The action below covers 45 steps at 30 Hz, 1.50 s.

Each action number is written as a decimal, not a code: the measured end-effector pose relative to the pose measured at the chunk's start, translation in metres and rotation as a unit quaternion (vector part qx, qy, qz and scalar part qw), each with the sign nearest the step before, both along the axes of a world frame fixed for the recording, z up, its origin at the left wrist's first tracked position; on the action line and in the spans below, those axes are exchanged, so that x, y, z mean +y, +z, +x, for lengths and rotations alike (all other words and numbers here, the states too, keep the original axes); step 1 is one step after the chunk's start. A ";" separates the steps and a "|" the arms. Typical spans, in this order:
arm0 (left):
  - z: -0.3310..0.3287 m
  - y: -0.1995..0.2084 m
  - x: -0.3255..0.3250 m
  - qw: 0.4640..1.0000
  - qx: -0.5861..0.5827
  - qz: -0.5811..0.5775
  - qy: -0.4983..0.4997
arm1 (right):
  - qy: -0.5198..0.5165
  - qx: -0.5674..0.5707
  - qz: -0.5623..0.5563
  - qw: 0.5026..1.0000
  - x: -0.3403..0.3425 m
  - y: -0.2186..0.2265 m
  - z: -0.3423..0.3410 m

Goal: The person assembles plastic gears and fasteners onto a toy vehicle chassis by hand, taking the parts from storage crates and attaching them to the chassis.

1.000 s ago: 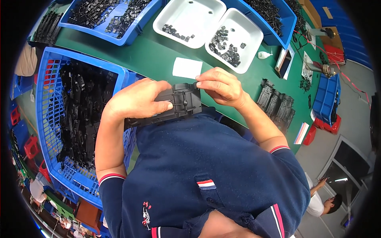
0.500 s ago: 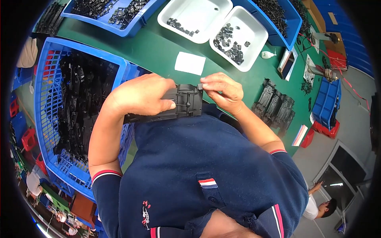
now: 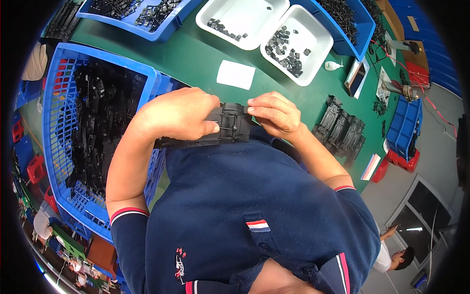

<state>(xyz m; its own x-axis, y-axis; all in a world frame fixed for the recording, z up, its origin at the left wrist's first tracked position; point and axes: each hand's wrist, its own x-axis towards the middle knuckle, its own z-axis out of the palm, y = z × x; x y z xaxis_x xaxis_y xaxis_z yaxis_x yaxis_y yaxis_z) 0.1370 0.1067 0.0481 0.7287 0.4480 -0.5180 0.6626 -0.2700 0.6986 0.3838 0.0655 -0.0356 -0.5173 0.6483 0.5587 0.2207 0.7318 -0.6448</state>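
Surrounding the hands (image 3: 178, 115) and black part (image 3: 236, 122): blue basket (image 3: 117, 63), paper (image 3: 236, 74), trays (image 3: 240, 17)

You've got no legible lettering anywhere in view! That red-and-white embroidery (image 3: 179, 264) on your navy polo shirt (image 3: 210, 196) is too small to read.

Green tabletop (image 3: 188, 61): white paper sheet (image 3: 236, 75) flat, small white bottle (image 3: 331, 65) farther right. Red cable (image 3: 427, 97) trails past right edge. Far right, person in white top (image 3: 384, 258), arm out toward dark-paned frame (image 3: 427, 200). Far left, red stools (image 3: 35, 168)
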 end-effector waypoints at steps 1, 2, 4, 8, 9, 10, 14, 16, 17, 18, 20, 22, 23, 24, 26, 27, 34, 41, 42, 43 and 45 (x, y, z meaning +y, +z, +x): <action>0.000 0.000 0.000 1.000 0.000 0.000 0.000 | 0.002 -0.004 0.009 1.000 0.000 0.000 0.000; 0.000 -0.001 0.000 1.000 0.006 -0.002 -0.002 | 0.003 -0.004 0.009 1.000 0.000 0.001 0.000; 0.001 -0.001 -0.001 1.000 0.011 -0.005 -0.003 | 0.006 -0.013 0.013 1.000 0.000 0.004 0.000; 0.001 -0.001 -0.001 1.000 0.012 0.001 -0.006 | 0.003 -0.024 0.018 1.000 0.001 0.005 0.000; 0.001 -0.001 -0.002 1.000 0.009 0.004 -0.006 | 0.008 -0.029 0.024 0.999 0.001 0.004 0.000; 0.001 -0.001 -0.002 1.000 0.010 0.004 -0.006 | 0.014 -0.034 0.030 0.999 0.002 0.004 0.001; 0.002 0.001 -0.002 1.000 0.018 -0.001 -0.003 | 0.033 -0.058 0.045 0.997 0.003 0.006 0.003; 0.005 0.005 -0.001 1.000 0.020 -0.002 -0.002 | 0.038 -0.066 0.045 0.996 0.003 0.009 0.003; 0.007 0.011 0.000 0.999 0.044 -0.017 -0.002 | 0.038 -0.066 0.045 0.996 0.003 0.010 0.003; 0.009 0.015 0.001 0.997 0.068 -0.032 -0.001 | 0.040 -0.071 0.045 0.996 0.003 0.011 0.002; 0.010 0.015 0.002 0.996 0.076 -0.036 -0.005 | 0.042 -0.076 0.045 0.995 0.004 0.012 0.002; 0.010 0.015 0.003 0.996 0.085 -0.039 -0.009 | 0.043 -0.084 0.043 0.995 0.004 0.012 0.002; 0.011 0.014 0.003 0.996 0.084 -0.037 -0.009 | 0.044 -0.084 0.043 0.995 0.004 0.011 0.002; 0.011 0.014 0.003 0.996 0.084 -0.035 -0.010 | 0.046 -0.086 0.044 0.994 0.005 0.011 0.001; 0.012 0.014 0.004 0.995 0.087 -0.038 -0.012 | 0.049 -0.088 0.043 0.994 0.005 0.011 0.000; 0.012 0.014 0.004 0.995 0.091 -0.040 -0.015 | 0.053 -0.088 0.036 0.994 0.004 0.010 -0.001; 0.002 -0.003 -0.001 1.000 0.001 -0.011 -0.003 | 0.073 -0.079 0.001 0.994 0.004 0.007 -0.001; 0.005 -0.002 -0.002 1.000 0.020 -0.013 -0.012 | 0.083 -0.088 -0.015 0.993 0.003 0.006 -0.001; 0.005 -0.003 -0.002 1.000 0.021 -0.009 -0.016 | 0.081 -0.080 -0.035 0.993 0.002 0.006 -0.001; 0.005 -0.004 -0.002 1.000 0.021 -0.008 -0.016 | 0.079 -0.073 -0.055 0.993 0.002 0.005 -0.002; 0.007 -0.003 -0.002 0.999 0.029 -0.018 -0.013 | 0.073 -0.068 -0.083 0.992 0.000 0.006 0.000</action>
